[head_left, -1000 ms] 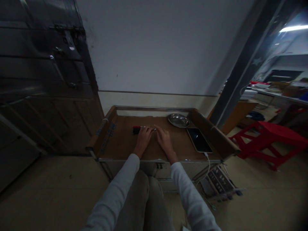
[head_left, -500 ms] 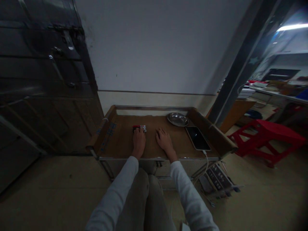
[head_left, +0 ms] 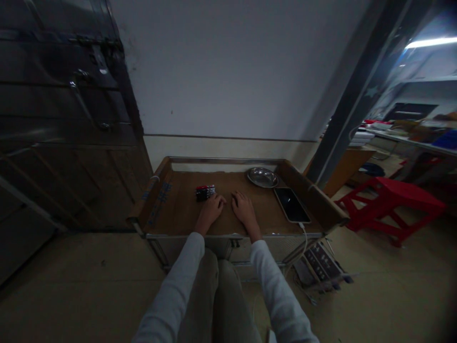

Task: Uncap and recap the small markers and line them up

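Note:
A row of several pens [head_left: 205, 192], black with a red one at the far side and silvery ends to the right, lies on the brown cardboard surface [head_left: 182, 214] of a tray-like table. Just beside their near right end rests my left hand [head_left: 212, 208], fingers loosely bent and pointing right, with nothing visible in them. My right hand [head_left: 243, 207] lies palm down on the cardboard, its fingers slightly apart and holding nothing. A small gap separates the two hands.
A round metal dish [head_left: 263, 177] sits at the back right of the table. In front of it lies a phone [head_left: 292, 205] with a white cable [head_left: 305, 236]. Raised sides edge the table. A red stool [head_left: 396, 200] stands on the floor to the right.
My left hand has come off the pens and shifted to the right, leaving them in view. The right hand stays nearly in place. The camera view has shifted slightly.

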